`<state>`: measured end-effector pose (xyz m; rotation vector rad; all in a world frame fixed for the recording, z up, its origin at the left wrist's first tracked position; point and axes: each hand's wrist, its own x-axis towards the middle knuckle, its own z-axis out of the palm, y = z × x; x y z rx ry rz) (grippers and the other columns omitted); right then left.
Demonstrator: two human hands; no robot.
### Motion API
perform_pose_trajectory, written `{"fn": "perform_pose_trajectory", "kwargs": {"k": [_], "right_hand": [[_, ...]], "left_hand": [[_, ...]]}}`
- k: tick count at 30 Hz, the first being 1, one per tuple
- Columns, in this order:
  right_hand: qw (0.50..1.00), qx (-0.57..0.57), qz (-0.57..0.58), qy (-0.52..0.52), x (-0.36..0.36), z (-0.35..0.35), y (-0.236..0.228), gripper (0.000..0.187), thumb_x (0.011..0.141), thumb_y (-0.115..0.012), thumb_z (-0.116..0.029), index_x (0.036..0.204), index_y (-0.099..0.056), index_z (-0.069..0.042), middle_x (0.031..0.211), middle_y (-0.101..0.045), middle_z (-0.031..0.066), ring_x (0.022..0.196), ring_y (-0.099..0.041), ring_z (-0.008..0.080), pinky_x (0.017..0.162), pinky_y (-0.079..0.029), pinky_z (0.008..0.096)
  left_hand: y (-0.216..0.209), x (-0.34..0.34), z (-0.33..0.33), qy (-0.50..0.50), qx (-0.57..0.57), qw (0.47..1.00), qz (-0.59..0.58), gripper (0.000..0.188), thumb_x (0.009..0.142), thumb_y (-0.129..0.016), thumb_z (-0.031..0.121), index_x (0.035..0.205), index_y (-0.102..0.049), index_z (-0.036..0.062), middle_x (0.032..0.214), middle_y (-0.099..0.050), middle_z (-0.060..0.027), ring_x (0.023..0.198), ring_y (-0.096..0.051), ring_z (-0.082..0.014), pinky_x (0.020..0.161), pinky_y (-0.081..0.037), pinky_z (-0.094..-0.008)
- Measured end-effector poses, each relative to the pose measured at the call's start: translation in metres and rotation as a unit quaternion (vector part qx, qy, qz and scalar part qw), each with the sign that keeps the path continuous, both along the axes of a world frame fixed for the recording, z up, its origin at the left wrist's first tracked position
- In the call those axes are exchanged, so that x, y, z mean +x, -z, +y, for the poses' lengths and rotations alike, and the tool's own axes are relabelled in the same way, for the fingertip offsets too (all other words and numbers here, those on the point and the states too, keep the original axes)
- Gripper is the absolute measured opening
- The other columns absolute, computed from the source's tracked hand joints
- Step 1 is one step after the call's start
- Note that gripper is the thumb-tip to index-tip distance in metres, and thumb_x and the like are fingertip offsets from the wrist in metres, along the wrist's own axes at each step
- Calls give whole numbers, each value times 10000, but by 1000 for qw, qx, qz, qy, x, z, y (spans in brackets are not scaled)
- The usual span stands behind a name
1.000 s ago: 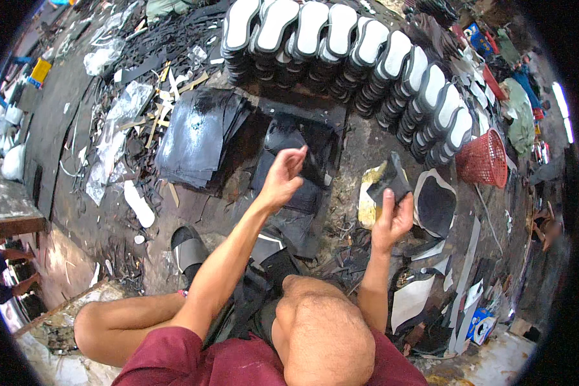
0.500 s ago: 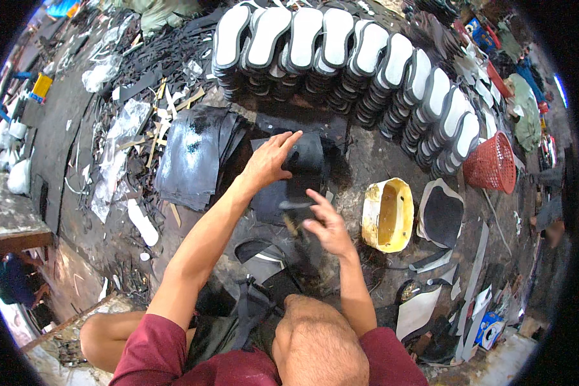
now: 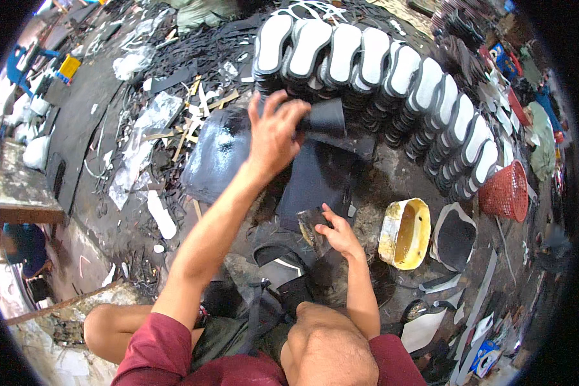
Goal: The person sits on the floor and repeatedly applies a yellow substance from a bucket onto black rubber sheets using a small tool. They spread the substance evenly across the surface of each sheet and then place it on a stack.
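My left hand (image 3: 278,132), slightly blurred, has its fingers curled at the edge of a black flexible sheet (image 3: 329,118) that bends up beside it. Glossy black sheets (image 3: 215,151) lie stacked left of that hand. In front of it is another flat, dull black sheet (image 3: 315,174). My right hand (image 3: 341,238) is nearer to me, thumb and fingertips against a small flat dark scraper (image 3: 311,230) with a yellowish lower end. The grip is partly hidden. To its right stands a yellow-white tub (image 3: 403,235) with yellowish-brown stuff inside.
Tall stacks of white-topped shoe soles (image 3: 374,58) curve along the far side. A red mesh basket (image 3: 505,195) stands at the right, near a dark pad (image 3: 455,238). Scraps and clear plastic (image 3: 141,145) litter the left. Black cut pieces (image 3: 280,270) lie before my knees.
My left hand has moved away from me, and a black sheet now bends up beside it. My right hand has shifted slightly nearer me. The view has turned, shifting the scene rightward.
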<state>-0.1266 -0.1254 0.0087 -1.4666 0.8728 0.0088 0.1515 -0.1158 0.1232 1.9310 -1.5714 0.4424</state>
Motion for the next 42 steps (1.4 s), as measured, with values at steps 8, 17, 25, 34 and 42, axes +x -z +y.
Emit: {"fn": "perform_pose_trajectory", "kwargs": {"k": [8,17,25,34,42], "right_hand": [[986,-17,-128,107,-9,-11,-1,524,916,-672,-78,1389,-529,93,1589,-395,186,1435,-422,250,1138,-360,329],[965,-31,-191,177,-10,-8,-21,559,927,-637,-40,1445,-471,89,1497,-505,133,1328,-503,193,1111,-385,318],[935,-172,-130,283,-73,-9,-75,495,937,-676,-56,1394,-535,70,1312,-611,74,1181,-565,179,1035,-436,311],[784,-474,283,283,-154,-83,-85,285,828,-709,-148,1099,-713,-59,932,-743,215,886,-727,360,803,-556,455],[789,-486,349,141,-180,-85,-18,373,804,-702,-89,1171,-654,-45,899,-725,230,849,-715,420,779,-566,507]], "left_hand": [[-63,92,44,-37,14,989,-139,617,662,-817,119,1243,-619,178,1224,-652,-4,1240,-530,-245,1169,-269,-498],[42,112,134,-148,-12,974,-174,673,718,-793,146,1340,-536,166,1386,-567,-46,1376,-430,-288,1207,-210,-527],[79,3,238,-118,29,993,-2,356,683,-780,243,981,-614,142,1401,-527,-103,1335,-428,-349,1135,-254,-548],[124,-123,127,181,258,933,173,851,743,-739,40,1515,-381,44,1593,-342,-210,1502,-287,-373,1217,-313,-448],[168,-142,129,162,218,958,94,535,790,-734,81,1310,-619,38,1416,-595,-123,1339,-544,-308,1144,-425,-440]]}}
